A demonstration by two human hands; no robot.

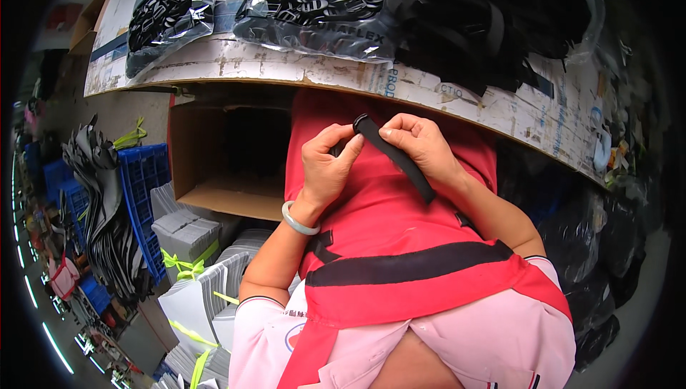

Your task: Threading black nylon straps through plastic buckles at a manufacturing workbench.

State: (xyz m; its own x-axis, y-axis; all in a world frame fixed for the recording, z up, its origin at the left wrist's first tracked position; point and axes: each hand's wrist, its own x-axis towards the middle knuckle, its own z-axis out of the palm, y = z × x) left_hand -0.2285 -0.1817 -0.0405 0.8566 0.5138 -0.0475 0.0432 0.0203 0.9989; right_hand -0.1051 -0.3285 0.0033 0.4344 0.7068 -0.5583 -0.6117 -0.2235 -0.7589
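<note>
Black strap [400, 160] pinched in both hands here, held up over the red apron [400, 239], just below the table [336, 74] edge. By the left hand [329, 158], the upper end is gripped between thumb and forefinger, tips nearly closed; a dark bit is glimpsed behind those fingers, and whether it belongs to the strap cannot be told. By the right hand [420, 147], the strap's side is nipped between thumb and bent fingers, the fingertips partly hidden. The lower end is left hanging free, slanting down to the right.

Up top, three clear bags are cut off by the upper edge: black pieces with pale marks are packed in the left bag [164, 24] and the middle bag [314, 3], while in the right bag [493, 17] dark strips are heaped, their shapes lost in the black. Under the table, an open cardboard box [229, 199] is seen, its inside swallowed by shadow. Left of it, a blue crate [143, 203] is partly covered by grey strips [107, 210].
</note>
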